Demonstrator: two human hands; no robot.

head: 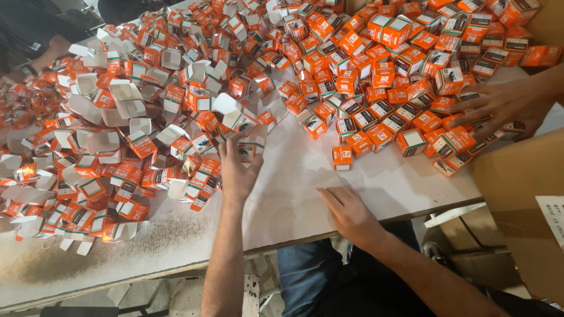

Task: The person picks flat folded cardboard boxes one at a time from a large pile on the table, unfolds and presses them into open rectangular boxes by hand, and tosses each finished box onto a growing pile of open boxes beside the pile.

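My left hand [238, 170] reaches with spread fingers to the edge of a heap of open, unfolded orange-and-white small boxes [135, 135], its fingertips at an open box [252, 147]; it holds nothing. My right hand [346, 211] lies flat on the bare white tabletop [294, 194] near the front edge, fingers loosely apart, empty. A single closed orange box [342, 157] stands just beyond it. Many closed orange boxes [382, 76] cover the far right of the table.
Another person's hand [505, 105] rests on the closed boxes at the right. A brown cardboard carton [523, 199] stands at the lower right beside the table. A second carton edge [549, 23] is at the top right. The table's front edge runs diagonally below my hands.
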